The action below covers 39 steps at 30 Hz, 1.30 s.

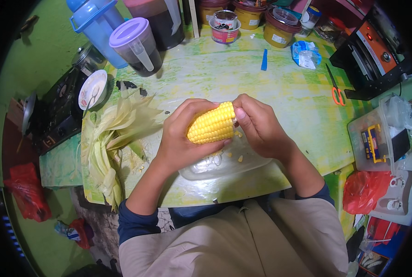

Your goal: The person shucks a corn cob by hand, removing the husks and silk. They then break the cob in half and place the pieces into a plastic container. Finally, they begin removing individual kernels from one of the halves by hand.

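Note:
My left hand (pixel 181 135) is wrapped around a yellow ear of corn (pixel 211 125), tilted with one end up to the right. At that right end, the thumb and curled fingers of my right hand (pixel 256 124) press against the kernels, where a strip of pale cob shows. Whether a loose kernel sits between those fingers is hidden. Below the ear is a clear plastic container (pixel 206 169), with a few loose kernels (pixel 240 158) in it. To the left of my left hand lies a heap of pale green corn husks (pixel 110 149).
A white bowl with a spoon (pixel 94 90) and a gas stove (pixel 58 110) are at left. Lidded pitchers (pixel 136 46) and brown-lidded tubs (pixel 281 29) line the back. Orange-handled scissors (pixel 337 93), a blue strip (pixel 264 59) and a clear plastic box (pixel 372 138) are toward the right.

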### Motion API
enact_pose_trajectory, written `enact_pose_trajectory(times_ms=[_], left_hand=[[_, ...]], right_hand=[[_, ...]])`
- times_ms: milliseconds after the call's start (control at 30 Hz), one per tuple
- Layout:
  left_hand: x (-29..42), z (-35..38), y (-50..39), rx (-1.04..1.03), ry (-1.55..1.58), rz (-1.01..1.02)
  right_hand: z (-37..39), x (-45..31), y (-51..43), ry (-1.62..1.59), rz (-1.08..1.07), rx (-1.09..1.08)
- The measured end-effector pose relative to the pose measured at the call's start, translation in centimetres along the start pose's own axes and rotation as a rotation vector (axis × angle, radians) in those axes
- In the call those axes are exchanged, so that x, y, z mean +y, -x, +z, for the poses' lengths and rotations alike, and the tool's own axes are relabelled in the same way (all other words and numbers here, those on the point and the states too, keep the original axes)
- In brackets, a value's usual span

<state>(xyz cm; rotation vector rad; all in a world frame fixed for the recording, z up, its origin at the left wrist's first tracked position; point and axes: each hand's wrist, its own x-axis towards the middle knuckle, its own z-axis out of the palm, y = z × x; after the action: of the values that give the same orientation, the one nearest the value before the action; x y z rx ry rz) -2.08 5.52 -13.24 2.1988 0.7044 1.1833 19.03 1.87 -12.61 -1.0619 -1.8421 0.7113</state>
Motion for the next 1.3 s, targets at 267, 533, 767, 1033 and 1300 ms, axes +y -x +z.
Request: enact_pose_trajectory(times_ms=[267,533,767,1033,1300], left_hand=[[-0.2,0.1,-0.1,0.049,-0.003,0.056],[-0.4,0.2,0.0,0.092,0.026,0.019],[-0.2,0.0,0.0,0.037,0.000,0.039],[0.0,-0.1,-0.3,0.009,-0.016,0.076],[-0.3,0.1,-0.1,0.045,0.016,0.055]], right_hand=[[-0.2,0.1,0.2,-0.217,0.082,-0.058],[-0.3,0.6,0.0,-0.264,0.031,-0.057],[-0.9,0.3,-0.3,-0.231,-0.028,-0.094],[-1.4,1.0,-0.4,-0.388,0.008,-0.149],[-1.2,0.1,-0.1,-0.293,0.013,-0.130]])
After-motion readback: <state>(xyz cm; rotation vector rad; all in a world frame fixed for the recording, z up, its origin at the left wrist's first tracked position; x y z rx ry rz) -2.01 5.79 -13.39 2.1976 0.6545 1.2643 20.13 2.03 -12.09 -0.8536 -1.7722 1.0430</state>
